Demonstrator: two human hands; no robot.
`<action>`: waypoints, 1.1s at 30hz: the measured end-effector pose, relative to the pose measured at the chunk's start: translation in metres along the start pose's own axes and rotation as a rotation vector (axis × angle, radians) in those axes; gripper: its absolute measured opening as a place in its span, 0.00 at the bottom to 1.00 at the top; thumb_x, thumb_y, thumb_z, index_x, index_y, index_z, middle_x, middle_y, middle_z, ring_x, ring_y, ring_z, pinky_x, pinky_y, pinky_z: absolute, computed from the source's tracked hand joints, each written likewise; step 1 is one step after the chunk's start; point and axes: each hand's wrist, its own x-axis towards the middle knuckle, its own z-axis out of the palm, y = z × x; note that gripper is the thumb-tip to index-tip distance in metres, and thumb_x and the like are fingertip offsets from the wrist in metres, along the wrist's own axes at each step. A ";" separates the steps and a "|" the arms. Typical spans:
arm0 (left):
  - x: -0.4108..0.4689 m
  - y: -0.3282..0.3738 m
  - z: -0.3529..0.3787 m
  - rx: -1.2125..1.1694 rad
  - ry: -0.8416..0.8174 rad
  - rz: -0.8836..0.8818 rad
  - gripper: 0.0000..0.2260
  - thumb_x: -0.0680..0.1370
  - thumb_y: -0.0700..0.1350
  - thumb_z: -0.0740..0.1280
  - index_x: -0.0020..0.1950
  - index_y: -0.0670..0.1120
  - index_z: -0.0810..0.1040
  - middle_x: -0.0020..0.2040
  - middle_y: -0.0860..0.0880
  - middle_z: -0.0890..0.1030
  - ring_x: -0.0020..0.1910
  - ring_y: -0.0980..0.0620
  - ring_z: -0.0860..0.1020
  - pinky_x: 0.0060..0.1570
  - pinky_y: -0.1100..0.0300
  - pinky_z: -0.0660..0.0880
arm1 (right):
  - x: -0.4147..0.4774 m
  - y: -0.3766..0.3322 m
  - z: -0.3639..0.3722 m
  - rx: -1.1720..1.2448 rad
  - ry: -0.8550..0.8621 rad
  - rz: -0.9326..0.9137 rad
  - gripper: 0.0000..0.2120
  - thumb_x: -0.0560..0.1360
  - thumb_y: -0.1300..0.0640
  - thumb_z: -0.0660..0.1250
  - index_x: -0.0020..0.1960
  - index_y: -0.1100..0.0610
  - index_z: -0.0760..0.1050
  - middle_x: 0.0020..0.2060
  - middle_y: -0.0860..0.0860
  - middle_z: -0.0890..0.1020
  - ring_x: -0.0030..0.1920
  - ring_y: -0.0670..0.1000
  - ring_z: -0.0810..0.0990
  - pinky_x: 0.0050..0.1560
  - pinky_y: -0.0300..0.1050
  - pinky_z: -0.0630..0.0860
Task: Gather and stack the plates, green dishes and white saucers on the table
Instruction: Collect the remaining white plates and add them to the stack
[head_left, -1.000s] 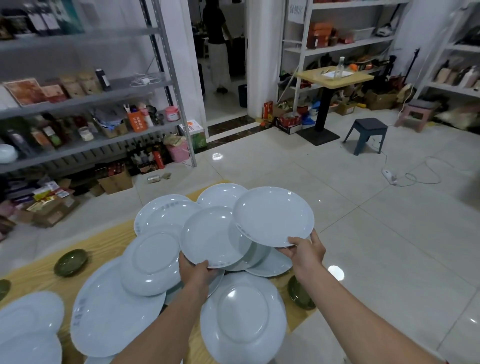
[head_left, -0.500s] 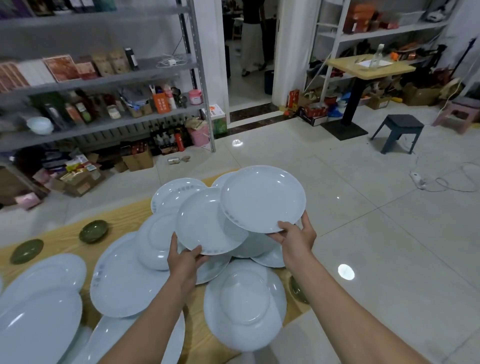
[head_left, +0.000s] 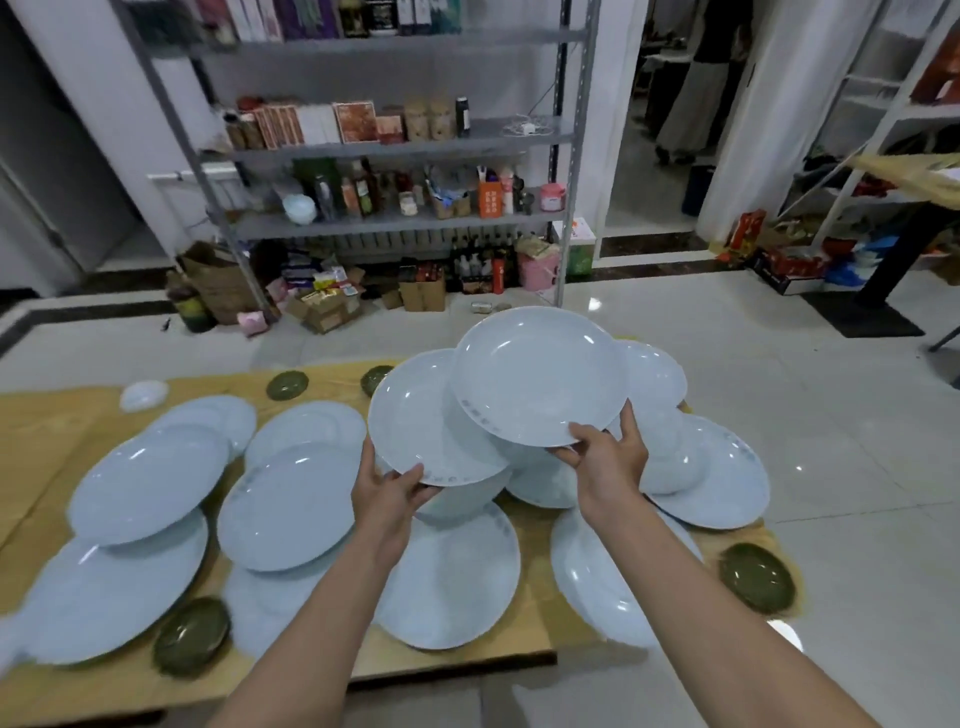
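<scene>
Two rims stay gripped: the upper round white ceramic plate (head_left: 535, 374) by the right hand (head_left: 605, 457), the lower matching plate (head_left: 431, 421) by the left hand (head_left: 387, 493); overlap tightened, stacking judged near.

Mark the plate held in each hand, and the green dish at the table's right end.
right-hand plate (head_left: 540, 374): head view, the middle of its hollow.
left-hand plate (head_left: 415, 421): head view, its uncovered left part.
green dish (head_left: 757, 577): head view, its middle.

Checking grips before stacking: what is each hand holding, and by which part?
Left hand pinches a white plate, right hand the upper plate, both at the near rim.
</scene>
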 end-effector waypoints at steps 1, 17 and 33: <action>-0.006 0.009 -0.019 -0.020 0.021 0.008 0.40 0.76 0.27 0.66 0.79 0.59 0.58 0.62 0.46 0.80 0.55 0.46 0.83 0.47 0.50 0.82 | -0.011 0.010 0.012 -0.007 -0.023 0.004 0.40 0.71 0.77 0.65 0.74 0.44 0.69 0.59 0.49 0.81 0.50 0.56 0.84 0.42 0.54 0.84; -0.099 0.120 -0.298 -0.270 0.390 0.217 0.40 0.76 0.26 0.66 0.80 0.56 0.57 0.56 0.51 0.79 0.54 0.47 0.81 0.39 0.52 0.83 | -0.191 0.185 0.189 -0.091 -0.375 0.242 0.39 0.70 0.76 0.64 0.75 0.48 0.68 0.54 0.50 0.83 0.39 0.54 0.86 0.40 0.51 0.83; -0.036 0.214 -0.485 -0.335 0.650 0.242 0.39 0.74 0.25 0.67 0.78 0.55 0.62 0.62 0.45 0.78 0.60 0.39 0.79 0.44 0.48 0.83 | -0.235 0.360 0.374 -0.217 -0.520 0.451 0.40 0.71 0.75 0.65 0.77 0.48 0.64 0.62 0.52 0.79 0.39 0.56 0.87 0.38 0.49 0.83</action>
